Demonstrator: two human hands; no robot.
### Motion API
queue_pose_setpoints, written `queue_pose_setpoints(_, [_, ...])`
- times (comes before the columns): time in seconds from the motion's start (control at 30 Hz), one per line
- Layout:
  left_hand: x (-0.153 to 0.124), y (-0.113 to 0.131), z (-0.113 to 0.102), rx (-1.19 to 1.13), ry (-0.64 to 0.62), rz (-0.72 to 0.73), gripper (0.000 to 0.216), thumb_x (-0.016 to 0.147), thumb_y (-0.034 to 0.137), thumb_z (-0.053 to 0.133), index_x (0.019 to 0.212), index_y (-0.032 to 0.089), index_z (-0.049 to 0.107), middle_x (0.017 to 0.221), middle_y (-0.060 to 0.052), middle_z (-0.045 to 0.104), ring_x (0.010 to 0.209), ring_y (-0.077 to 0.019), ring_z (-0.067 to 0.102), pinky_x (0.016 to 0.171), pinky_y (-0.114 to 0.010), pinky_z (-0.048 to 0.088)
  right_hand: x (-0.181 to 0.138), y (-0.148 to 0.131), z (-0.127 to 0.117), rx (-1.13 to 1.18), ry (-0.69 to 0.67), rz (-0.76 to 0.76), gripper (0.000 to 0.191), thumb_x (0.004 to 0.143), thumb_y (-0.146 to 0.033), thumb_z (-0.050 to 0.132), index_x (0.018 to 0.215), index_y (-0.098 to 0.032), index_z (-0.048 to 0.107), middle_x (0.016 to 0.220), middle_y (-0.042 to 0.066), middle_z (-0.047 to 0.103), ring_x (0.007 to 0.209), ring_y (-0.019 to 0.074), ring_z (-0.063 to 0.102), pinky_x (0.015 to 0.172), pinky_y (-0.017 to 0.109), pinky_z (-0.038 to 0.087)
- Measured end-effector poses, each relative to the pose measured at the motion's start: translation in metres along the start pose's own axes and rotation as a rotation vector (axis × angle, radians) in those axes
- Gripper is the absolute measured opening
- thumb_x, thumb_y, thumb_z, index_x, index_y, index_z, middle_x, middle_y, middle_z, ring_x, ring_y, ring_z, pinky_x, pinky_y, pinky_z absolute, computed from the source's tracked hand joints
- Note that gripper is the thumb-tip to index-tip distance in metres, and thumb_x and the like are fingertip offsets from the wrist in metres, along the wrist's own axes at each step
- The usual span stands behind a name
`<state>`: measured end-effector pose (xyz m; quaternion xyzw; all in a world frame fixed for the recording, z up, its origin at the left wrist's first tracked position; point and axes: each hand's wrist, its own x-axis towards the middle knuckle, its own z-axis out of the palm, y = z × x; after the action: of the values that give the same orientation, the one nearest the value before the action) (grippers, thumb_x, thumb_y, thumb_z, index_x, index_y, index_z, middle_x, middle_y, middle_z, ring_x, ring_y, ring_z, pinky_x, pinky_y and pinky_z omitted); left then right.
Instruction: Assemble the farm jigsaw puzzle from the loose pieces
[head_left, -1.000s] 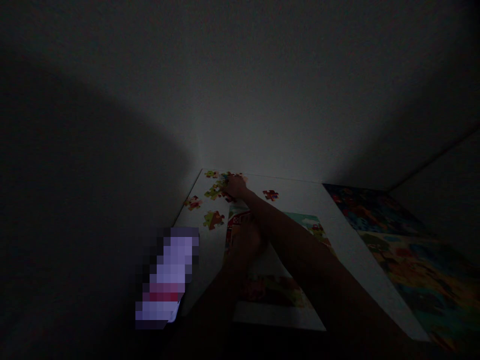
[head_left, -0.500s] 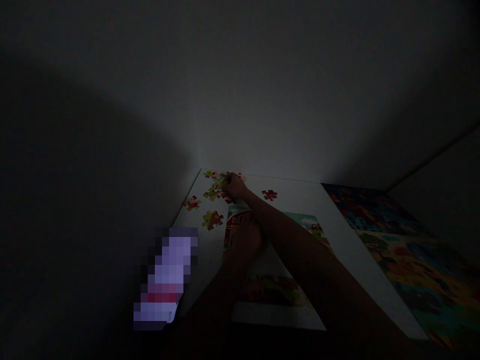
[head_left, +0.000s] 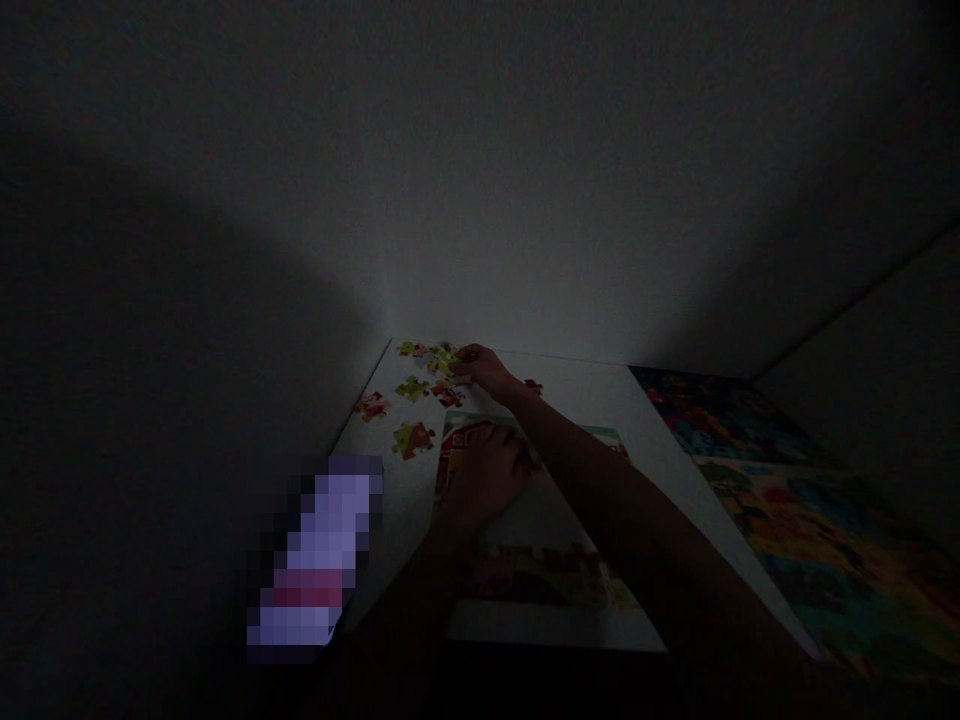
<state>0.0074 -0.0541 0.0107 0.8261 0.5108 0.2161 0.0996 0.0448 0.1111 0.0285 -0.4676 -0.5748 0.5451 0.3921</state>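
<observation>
The scene is very dark. My right hand [head_left: 484, 367] reaches far forward to a cluster of loose puzzle pieces [head_left: 442, 362] at the back left of a white table [head_left: 600, 385], its fingers pinched on a yellow-green piece. My left hand [head_left: 487, 470] rests on the partly built puzzle [head_left: 525, 560], fingers curled down on its upper left part by a red barn picture. What lies under its fingers is hidden.
More loose pieces [head_left: 412, 438] lie left of the puzzle. A colourful picture sheet or box lid [head_left: 787, 500] lies at the right. A lit, blurred screen [head_left: 315, 560] stands at the table's left front corner. A plain wall rises close behind.
My right hand has drawn slightly back from the pile with a piece in its fingers. My left hand has shifted a little on the puzzle. The view has moved slightly.
</observation>
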Motion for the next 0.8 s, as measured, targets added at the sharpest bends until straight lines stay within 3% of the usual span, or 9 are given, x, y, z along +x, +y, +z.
queue_pose_setpoints(0.2, [0.001,-0.002,0.003,-0.043,0.022,0.02,0.022,0.091,0.016,0.05,0.104,0.018,0.068,0.112,-0.008,0.063,0.109,-0.0243,0.053,0.103,-0.042,0.04,-0.019,-0.006,-0.026,-0.015,0.042,-0.012,0.035,0.052,-0.023,0.077,0.075,-0.018,0.052,0.067,-0.005,0.057,0.063,0.0102,0.054,0.06,0.024,0.043])
queue_pose_setpoints(0.57, [0.003,-0.003,0.004,-0.04,0.059,0.036,0.023,0.092,0.017,0.05,0.104,0.018,0.069,0.111,-0.007,0.065,0.108,-0.0231,0.054,0.103,-0.041,0.04,-0.065,0.008,-0.098,-0.025,0.093,-0.004,0.038,0.053,-0.032,0.074,0.081,-0.02,0.052,0.063,-0.005,0.059,0.054,0.0094,0.047,0.053,0.023,0.033])
queue_pose_setpoints(0.8, [0.004,-0.004,0.004,-0.018,0.058,0.028,0.023,0.091,0.017,0.05,0.103,0.019,0.07,0.114,-0.007,0.065,0.109,-0.0249,0.054,0.103,-0.043,0.041,-0.094,0.014,-0.13,-0.025,0.167,0.007,0.043,0.051,-0.037,0.076,0.083,-0.02,0.053,0.075,-0.001,0.064,0.067,0.0129,0.056,0.058,0.025,0.035])
